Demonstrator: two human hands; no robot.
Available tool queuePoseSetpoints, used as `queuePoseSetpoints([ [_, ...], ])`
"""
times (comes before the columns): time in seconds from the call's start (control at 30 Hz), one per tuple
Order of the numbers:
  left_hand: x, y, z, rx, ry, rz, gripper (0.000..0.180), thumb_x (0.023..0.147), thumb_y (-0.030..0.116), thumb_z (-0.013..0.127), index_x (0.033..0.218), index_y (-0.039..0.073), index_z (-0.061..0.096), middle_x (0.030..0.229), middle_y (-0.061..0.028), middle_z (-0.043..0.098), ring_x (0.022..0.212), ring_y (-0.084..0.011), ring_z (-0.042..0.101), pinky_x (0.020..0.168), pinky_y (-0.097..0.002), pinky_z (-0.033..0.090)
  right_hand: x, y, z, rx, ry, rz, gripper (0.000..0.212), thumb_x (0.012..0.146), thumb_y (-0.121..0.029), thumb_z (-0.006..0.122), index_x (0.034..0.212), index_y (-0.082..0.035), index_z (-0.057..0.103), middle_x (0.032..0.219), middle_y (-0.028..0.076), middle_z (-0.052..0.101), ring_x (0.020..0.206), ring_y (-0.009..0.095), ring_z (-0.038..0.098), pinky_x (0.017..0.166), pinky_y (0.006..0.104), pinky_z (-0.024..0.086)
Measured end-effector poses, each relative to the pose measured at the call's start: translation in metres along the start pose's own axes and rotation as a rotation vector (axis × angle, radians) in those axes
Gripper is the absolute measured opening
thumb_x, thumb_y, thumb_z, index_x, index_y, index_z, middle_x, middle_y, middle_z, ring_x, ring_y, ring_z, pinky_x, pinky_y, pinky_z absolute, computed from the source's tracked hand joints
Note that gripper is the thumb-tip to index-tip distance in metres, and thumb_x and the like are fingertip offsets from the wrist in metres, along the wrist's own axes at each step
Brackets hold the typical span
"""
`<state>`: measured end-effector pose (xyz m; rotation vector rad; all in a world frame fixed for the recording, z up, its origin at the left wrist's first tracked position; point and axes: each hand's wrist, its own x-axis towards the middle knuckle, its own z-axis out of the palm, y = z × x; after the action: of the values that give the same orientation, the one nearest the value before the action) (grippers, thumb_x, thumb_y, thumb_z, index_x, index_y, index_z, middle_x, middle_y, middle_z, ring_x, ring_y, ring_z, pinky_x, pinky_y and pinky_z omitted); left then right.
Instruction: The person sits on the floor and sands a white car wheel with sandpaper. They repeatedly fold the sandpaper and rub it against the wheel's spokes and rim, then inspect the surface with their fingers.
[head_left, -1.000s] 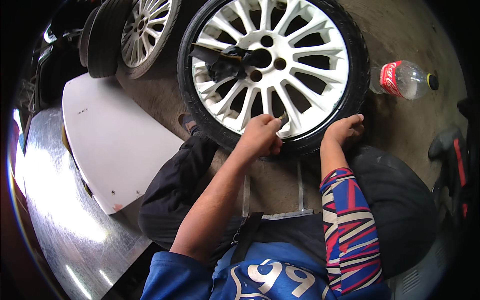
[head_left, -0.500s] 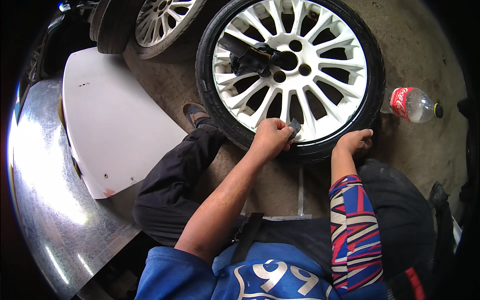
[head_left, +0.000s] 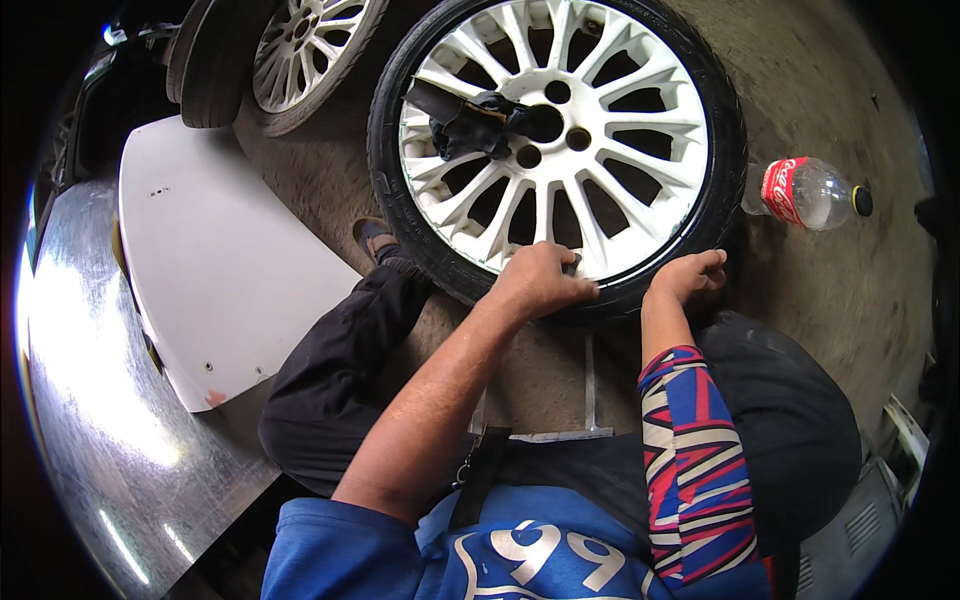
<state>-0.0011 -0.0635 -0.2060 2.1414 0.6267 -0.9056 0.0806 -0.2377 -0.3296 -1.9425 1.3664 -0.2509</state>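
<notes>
A white multi-spoke alloy wheel (head_left: 655, 168) with a black tyre (head_left: 722, 120) lies before me. At its near rim, my left hand (head_left: 540, 282) is closed over a small dark grey piece of sandpaper (head_left: 572, 266). Only a sliver of the sandpaper shows; the fingers hide the rest. My right hand (head_left: 685, 278) curls against the near right outside of the tyre, its fingertips partly hidden. Black gloves (head_left: 478, 128) with a yellowish trim lie across the spokes beside the hub.
To the right, a clear plastic bottle (head_left: 822, 196) with a red label lies beside the tyre. A white curved panel (head_left: 215, 260) and a shiny metal sheet (head_left: 95, 340) lie at left. Another wheel (head_left: 310, 60) leans at the back left, next to dark tyres (head_left: 215, 65).
The whole view has shifted slightly, moving the wheel and bottle left. My left hand has turned down onto the rim, covering most of the sandpaper. My right hand stays at the tyre.
</notes>
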Motion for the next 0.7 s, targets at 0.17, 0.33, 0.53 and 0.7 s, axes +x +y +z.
queuePoseSetpoints([
  [0.17, 0.000, 0.007, -0.017, 0.331, -0.091, 0.125, 0.048, 0.080, 0.013, 0.066, 0.128, 0.012, 0.071, 0.117, -0.0207, 0.072, 0.111, -0.0366, 0.068, 0.098, -0.0447, 0.053, -0.005, -0.005, -0.004, -0.016, -0.028, 0.018, 0.064, 0.105, -0.051, 0.043, 0.124, 0.008, 0.058, 0.126, 0.032, 0.063, 0.119, 0.045, 0.060, 0.104, 0.0465, 0.046],
  [0.33, 0.004, 0.009, -0.004, 0.270, 0.070, 0.147, 0.029, 0.086, 0.015, 0.060, 0.109, 0.012, 0.078, 0.094, -0.0214, 0.074, 0.090, -0.0404, 0.072, 0.085, -0.0487, 0.057, -0.011, -0.014, -0.015, -0.070, -0.075, -0.010, 0.064, 0.105, -0.052, 0.041, 0.120, 0.007, 0.060, 0.123, 0.032, 0.062, 0.117, 0.046, 0.060, 0.103, 0.0480, 0.046],
  [0.53, 0.002, 0.009, 0.022, 0.333, 0.222, 0.125, 0.019, 0.090, 0.018, 0.062, 0.097, 0.011, 0.078, 0.080, -0.0216, 0.072, 0.077, -0.0406, 0.072, 0.073, -0.0512, 0.057, -0.012, -0.018, -0.018, -0.124, -0.085, -0.029, 0.063, 0.105, -0.051, 0.039, 0.119, 0.006, 0.061, 0.123, 0.032, 0.063, 0.115, 0.046, 0.061, 0.101, 0.0489, 0.048],
  [0.7, 0.004, 0.003, 0.034, 0.273, 0.373, 0.190, 0.014, 0.087, 0.016, 0.061, 0.086, 0.009, 0.073, 0.074, -0.0213, 0.070, 0.074, -0.0415, 0.071, 0.070, -0.0522, 0.057, -0.014, -0.021, -0.019, -0.118, -0.059, -0.073, 0.063, 0.106, -0.051, 0.038, 0.121, 0.005, 0.061, 0.126, 0.030, 0.062, 0.117, 0.045, 0.061, 0.102, 0.0488, 0.048],
])
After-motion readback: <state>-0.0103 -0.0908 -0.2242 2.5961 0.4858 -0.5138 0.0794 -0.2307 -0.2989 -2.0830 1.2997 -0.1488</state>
